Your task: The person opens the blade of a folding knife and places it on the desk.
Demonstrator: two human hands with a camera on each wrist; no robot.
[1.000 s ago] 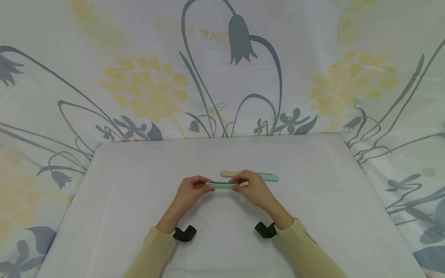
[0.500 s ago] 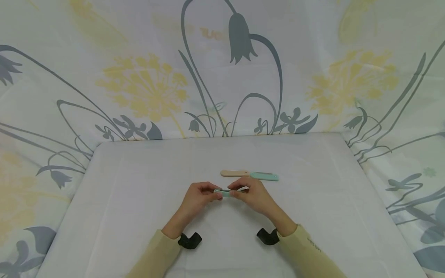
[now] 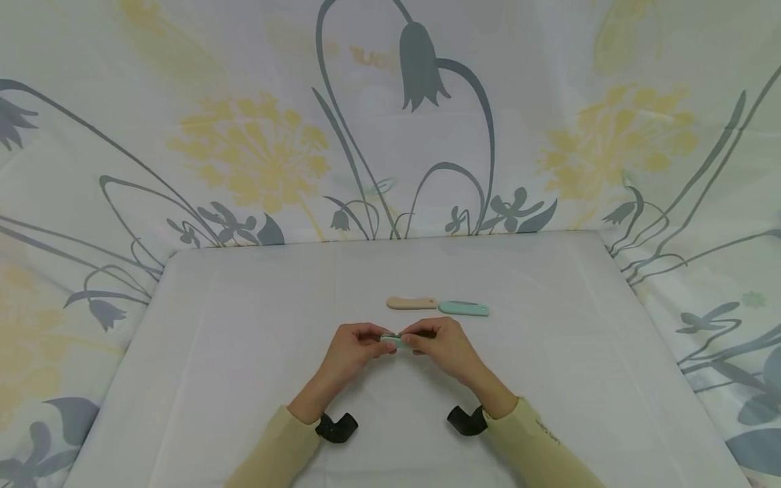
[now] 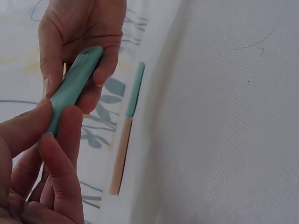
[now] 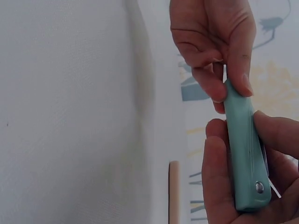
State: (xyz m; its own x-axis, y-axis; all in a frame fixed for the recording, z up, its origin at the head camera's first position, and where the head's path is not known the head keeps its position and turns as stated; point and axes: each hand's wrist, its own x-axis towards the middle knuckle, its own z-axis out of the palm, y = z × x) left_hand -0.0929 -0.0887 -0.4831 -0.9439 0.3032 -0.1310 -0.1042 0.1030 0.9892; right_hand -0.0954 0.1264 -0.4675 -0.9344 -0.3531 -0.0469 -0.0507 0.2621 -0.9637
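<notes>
A mint-green folding knife spans both hands over the table, its blade folded into the handle. My left hand pinches its plain end between thumb and fingers. At the other end, where a round metal rivet shows, my right hand grips it, thumb on one side and fingers on the other. In the head view the fingers cover much of the knife. Beyond the hands, a peach folding knife and a second mint-green folding knife lie end to end on the table.
White cloth covers the table, and a floral-print curtain rises behind it and along both sides. Black bands sit at both wrists, below pale yellow sleeves.
Both hands have come closer to the body and nearer each other, the right one further over the held knife. The two knives on the table, partly covered before, now show whole.
</notes>
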